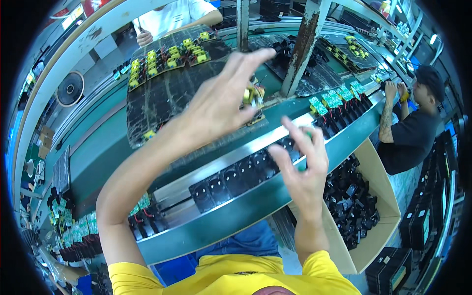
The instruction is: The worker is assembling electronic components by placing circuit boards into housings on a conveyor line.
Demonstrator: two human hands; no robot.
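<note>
My left hand [219, 98] reaches over the black work board [167, 108], fingers stretched out and thumb apart. Just beyond the gap between thumb and fingers is a circuit board with yellow parts [254, 94]; I see no grip on it. My right hand [309, 164] is raised above the conveyor line, its thumb and forefinger apart and somewhat blurred. A small green patch shows behind its fingers, too unclear to name. Below and between both hands, a row of black plastic housings [236, 178] lies along the metal rail [206, 169].
Green circuit boards [332, 100] wired to black housings stand farther right, with more [140, 216] at lower left. Yellow-part boards [172, 56] sit across the line. A rusty post [301, 51] rises ahead. A carton [388, 216] of black parts stands right. Two co-workers [410, 128] [179, 14] are nearby.
</note>
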